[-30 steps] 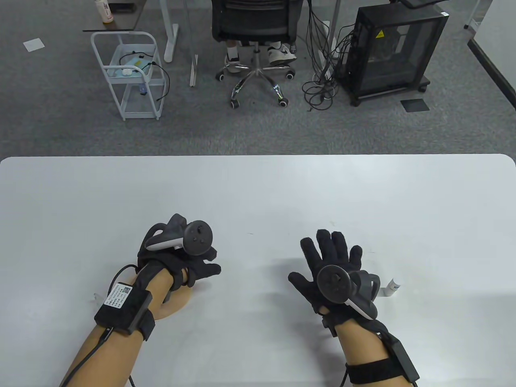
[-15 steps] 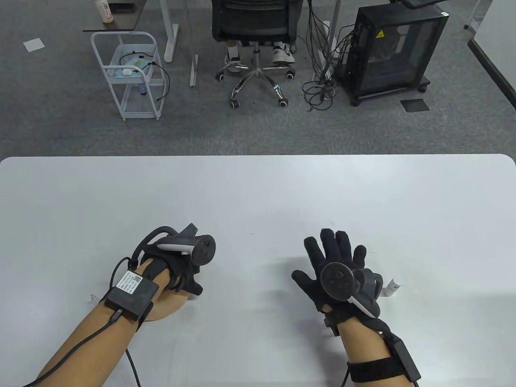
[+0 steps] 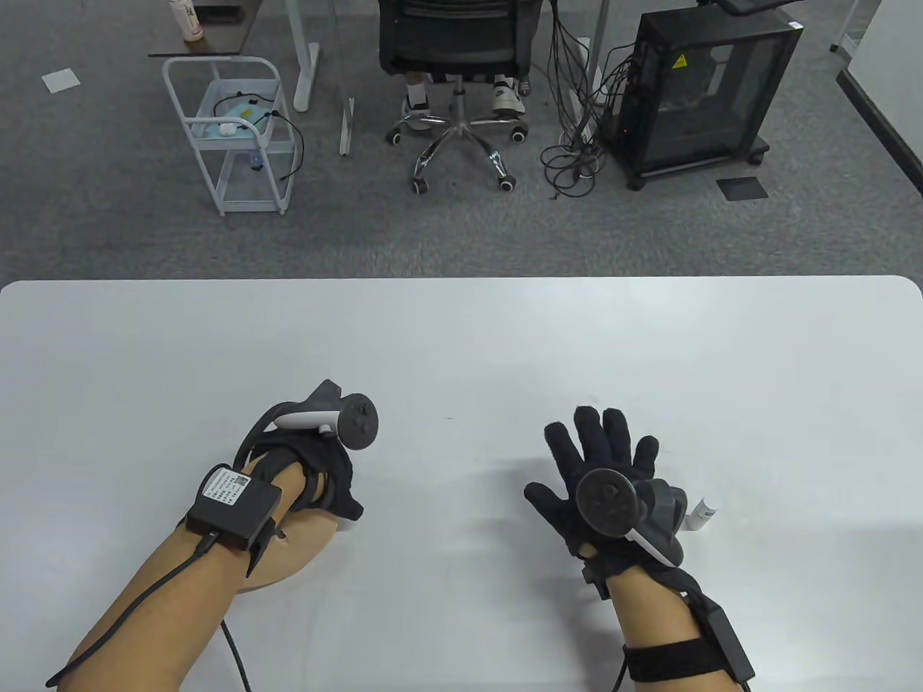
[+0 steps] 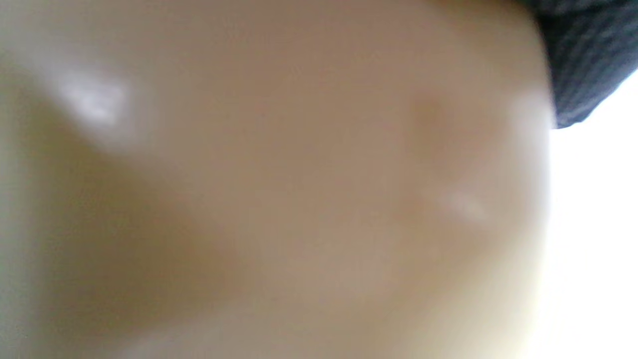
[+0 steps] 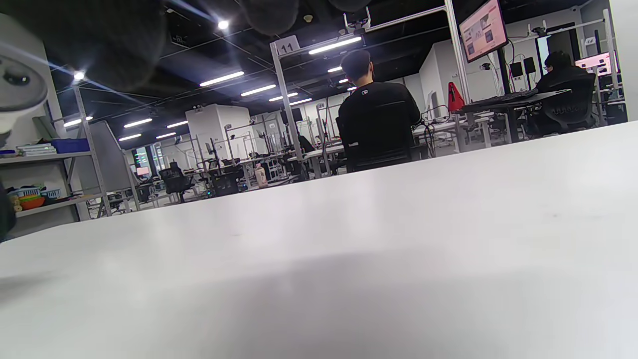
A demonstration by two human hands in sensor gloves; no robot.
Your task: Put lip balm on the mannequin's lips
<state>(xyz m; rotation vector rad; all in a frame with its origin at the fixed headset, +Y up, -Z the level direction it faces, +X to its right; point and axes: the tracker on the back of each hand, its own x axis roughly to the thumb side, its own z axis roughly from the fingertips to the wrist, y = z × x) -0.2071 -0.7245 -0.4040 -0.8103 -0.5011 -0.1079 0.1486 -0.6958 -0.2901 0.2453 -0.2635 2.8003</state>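
A tan mannequin head (image 3: 306,551) lies on the white table (image 3: 461,339) at the near left, mostly hidden under my left hand (image 3: 337,497) and forearm. My left hand curls over its top and grips it. In the left wrist view the mannequin's skin (image 4: 279,189) fills the frame, blurred, with a bit of glove (image 4: 583,60) at the top right; the lips are not visible. A small white lip balm tube (image 3: 703,513) lies on the table just right of my right hand (image 3: 602,454). That hand is open, fingers spread, empty and apart from the tube.
The table's far edge (image 3: 461,280) drops to a carpeted floor with an office chair (image 3: 454,50), a white cart (image 3: 231,137) and a black cabinet (image 3: 699,94). A cable (image 3: 144,605) trails from my left wrist. The right wrist view shows bare table (image 5: 349,259).
My left hand has rolled over and closed its fingers around the mannequin head, which shifted slightly toward the near edge. My right hand has stayed open and nearly still.
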